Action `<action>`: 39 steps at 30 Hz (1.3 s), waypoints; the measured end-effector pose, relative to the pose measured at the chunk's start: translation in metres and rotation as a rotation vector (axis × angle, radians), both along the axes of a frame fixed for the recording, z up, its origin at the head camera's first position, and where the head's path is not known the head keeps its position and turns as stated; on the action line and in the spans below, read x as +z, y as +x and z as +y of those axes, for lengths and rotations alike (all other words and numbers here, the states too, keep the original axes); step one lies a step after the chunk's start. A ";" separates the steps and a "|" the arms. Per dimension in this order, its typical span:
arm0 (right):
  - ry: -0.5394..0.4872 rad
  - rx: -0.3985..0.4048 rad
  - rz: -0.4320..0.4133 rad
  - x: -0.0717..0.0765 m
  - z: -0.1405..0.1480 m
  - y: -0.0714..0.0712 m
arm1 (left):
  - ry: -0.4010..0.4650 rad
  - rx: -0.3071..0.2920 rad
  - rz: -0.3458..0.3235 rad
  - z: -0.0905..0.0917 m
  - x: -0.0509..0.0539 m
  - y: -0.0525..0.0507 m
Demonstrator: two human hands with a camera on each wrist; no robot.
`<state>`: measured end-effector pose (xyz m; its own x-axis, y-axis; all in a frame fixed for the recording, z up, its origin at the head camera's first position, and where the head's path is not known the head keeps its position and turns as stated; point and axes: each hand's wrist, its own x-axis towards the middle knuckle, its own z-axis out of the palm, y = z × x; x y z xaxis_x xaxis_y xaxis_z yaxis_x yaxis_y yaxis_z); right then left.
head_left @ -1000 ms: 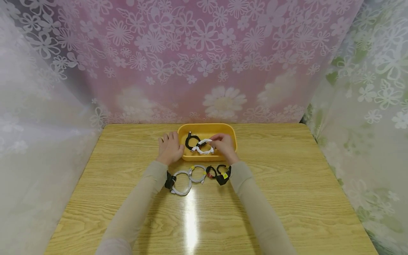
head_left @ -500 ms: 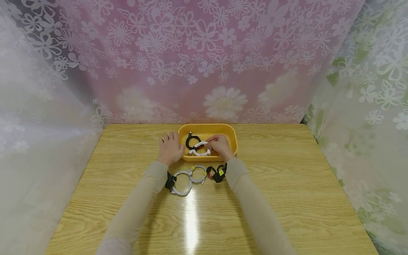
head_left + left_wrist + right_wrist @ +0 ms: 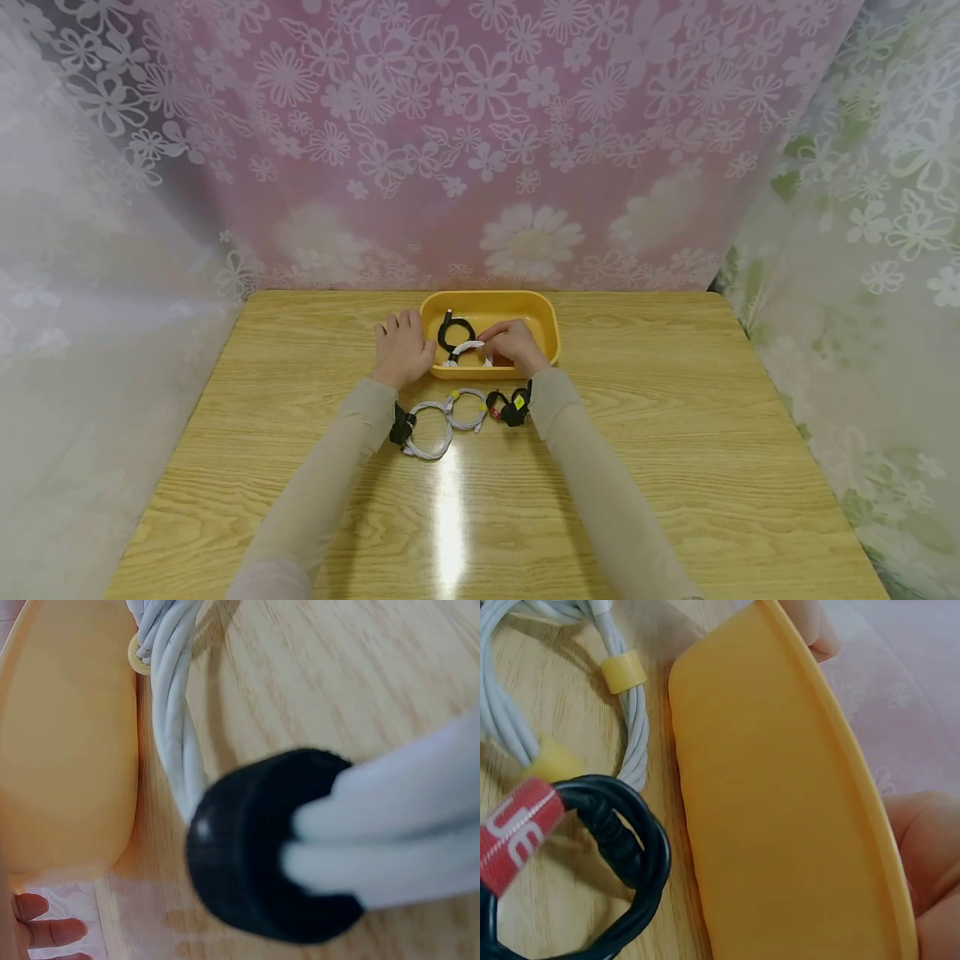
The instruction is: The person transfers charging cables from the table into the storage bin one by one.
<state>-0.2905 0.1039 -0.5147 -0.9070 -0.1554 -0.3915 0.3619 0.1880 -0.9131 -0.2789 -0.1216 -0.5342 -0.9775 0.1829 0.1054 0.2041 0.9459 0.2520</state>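
Note:
Inside the yellow plastic bin (image 3: 552,329), my right hand (image 3: 515,343) pinches the right side of a coiled white cable (image 3: 467,346). The bin's front wall hides the lower part of that coil. A coiled black cable (image 3: 442,335) lies just behind it, at the bin's left. My left hand (image 3: 401,350) rests against the bin's left edge, fingers extended and holding nothing. In the right wrist view, the bin wall (image 3: 772,795) covers most of my right hand (image 3: 930,862).
In front of the bin lie a large white cable coil (image 3: 427,457), a grey coil with yellow bands (image 3: 467,427) and a black coil with a red strap (image 3: 496,406). The wrist cameras sit close above these coils. A floral curtain (image 3: 480,167) hangs behind the wooden table (image 3: 637,417).
My right hand has moved slightly left and lowered the white cable towards the bin's front wall. My left hand stays in place at the bin's edge.

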 end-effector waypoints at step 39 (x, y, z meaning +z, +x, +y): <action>0.114 -0.122 0.310 0.017 0.001 0.007 | 0.001 -0.007 -0.004 -0.001 0.000 -0.001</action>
<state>-0.2839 0.1053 -0.4976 -0.9946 -0.0099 -0.1030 0.0966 0.2680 -0.9586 -0.2804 -0.1222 -0.5345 -0.9765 0.1895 0.1022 0.2098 0.9442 0.2538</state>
